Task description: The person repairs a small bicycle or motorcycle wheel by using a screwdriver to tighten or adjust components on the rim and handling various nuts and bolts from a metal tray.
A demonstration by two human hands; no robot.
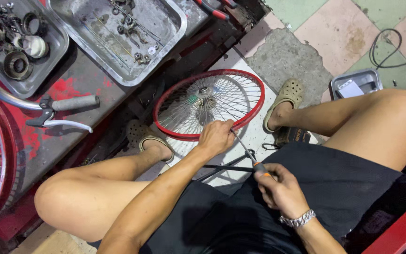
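Nearest, the right hand (280, 190), wearing a metal wristwatch (297, 219), closed its fingers around an orange-handled screwdriver (249, 153). Beyond it, the left hand (216, 137) gripped the near rim of a red spoked wheel (208, 104) lying between two sandalled feet. Farther left, metal trays (118, 35) held small parts.

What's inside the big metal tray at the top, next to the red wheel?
The tray holds small loose parts: thin rods or spokes, washers and nuts, scattered on its floor. Its upper end is cut off by the frame, so anything there is unseen.
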